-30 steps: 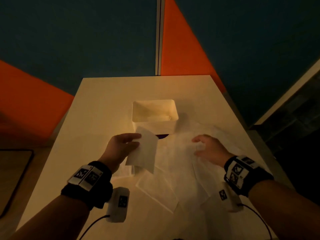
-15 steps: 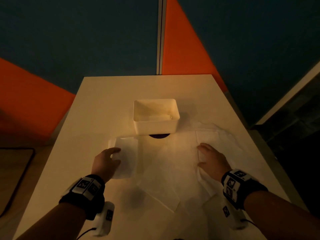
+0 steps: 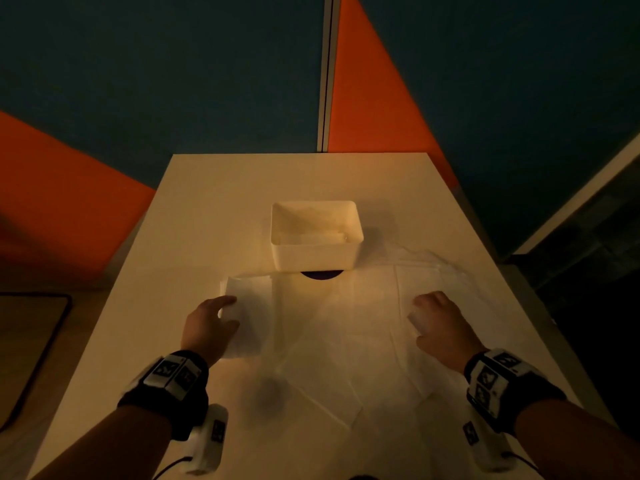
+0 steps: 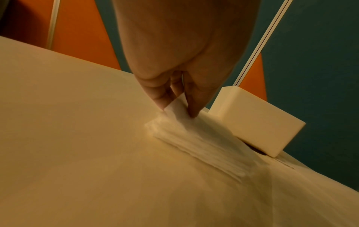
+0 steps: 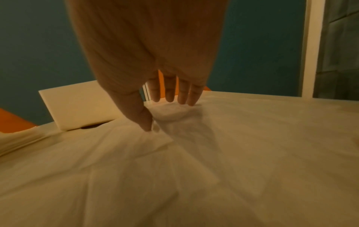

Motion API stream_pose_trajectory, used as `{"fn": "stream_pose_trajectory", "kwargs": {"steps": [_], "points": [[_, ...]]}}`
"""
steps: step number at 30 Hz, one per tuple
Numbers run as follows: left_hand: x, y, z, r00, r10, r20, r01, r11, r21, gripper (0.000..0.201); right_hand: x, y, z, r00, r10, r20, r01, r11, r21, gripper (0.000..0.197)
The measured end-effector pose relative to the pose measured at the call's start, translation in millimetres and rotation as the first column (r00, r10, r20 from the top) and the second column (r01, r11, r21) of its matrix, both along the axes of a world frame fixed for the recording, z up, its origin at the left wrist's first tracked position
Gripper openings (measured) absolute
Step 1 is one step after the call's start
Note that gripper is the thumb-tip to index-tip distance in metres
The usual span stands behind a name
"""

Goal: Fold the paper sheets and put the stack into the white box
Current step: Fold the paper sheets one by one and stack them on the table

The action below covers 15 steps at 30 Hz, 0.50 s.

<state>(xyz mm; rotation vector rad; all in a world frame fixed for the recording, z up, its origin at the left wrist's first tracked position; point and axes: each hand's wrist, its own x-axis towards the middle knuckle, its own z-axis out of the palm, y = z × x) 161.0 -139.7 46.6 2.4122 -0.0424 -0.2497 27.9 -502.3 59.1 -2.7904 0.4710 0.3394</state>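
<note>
The white box (image 3: pixel 317 252) stands mid-table, its wall also showing in the left wrist view (image 4: pixel 258 127) and in the right wrist view (image 5: pixel 77 107). A folded paper stack (image 3: pixel 254 303) lies left of it on the table. My left hand (image 3: pixel 225 310) pinches that stack's near edge (image 4: pixel 176 106) between thumb and finger. Several loose thin sheets (image 3: pixel 346 323) lie spread out in front of the box. My right hand (image 3: pixel 420 313) rests on the rightmost sheet (image 5: pixel 194 138). Its straight fingertips (image 5: pixel 180 101) and thumb press the sheet, which wrinkles between them.
A dark round patch (image 3: pixel 320 274) shows under the box's front edge. The cream table (image 3: pixel 242 188) ends at blue and orange wall panels (image 3: pixel 374 98) behind it. A dark mat (image 3: pixel 31 341) lies on the floor to the left.
My left hand carried a folded sheet down from the air onto the stack at the left and now pinches its edge. My right hand stayed on the right sheets, drawing in slightly.
</note>
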Motion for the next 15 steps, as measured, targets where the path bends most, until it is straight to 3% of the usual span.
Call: {"fn": "stream_pose_trajectory", "kwargs": {"steps": [2, 4, 6, 15], "points": [[0, -1, -1, 1.0, 0.004, 0.004, -0.004, 1.0, -0.001, 0.044, -2, -1, 1, 1.0, 0.008, -0.029, -0.009, 0.999, -0.045, 0.032], [1, -1, -2, 1.0, 0.011, 0.009, -0.011, 1.0, -0.009, 0.044, -5, 1, 7, 0.998, -0.066, -0.004, 0.066, 0.998, 0.007, 0.019], [1, -1, -2, 1.0, 0.013, 0.008, -0.013, 1.0, -0.017, 0.044, -7, 2, 8, 0.99, -0.131, 0.043, 0.128, 0.989, 0.069, 0.027], [3, -1, -5, 1.0, 0.008, 0.012, -0.008, 1.0, 0.001, 0.043, -5, -1, 15, 0.959, -0.268, 0.09, 0.238, 0.937, 0.256, 0.017]]}}
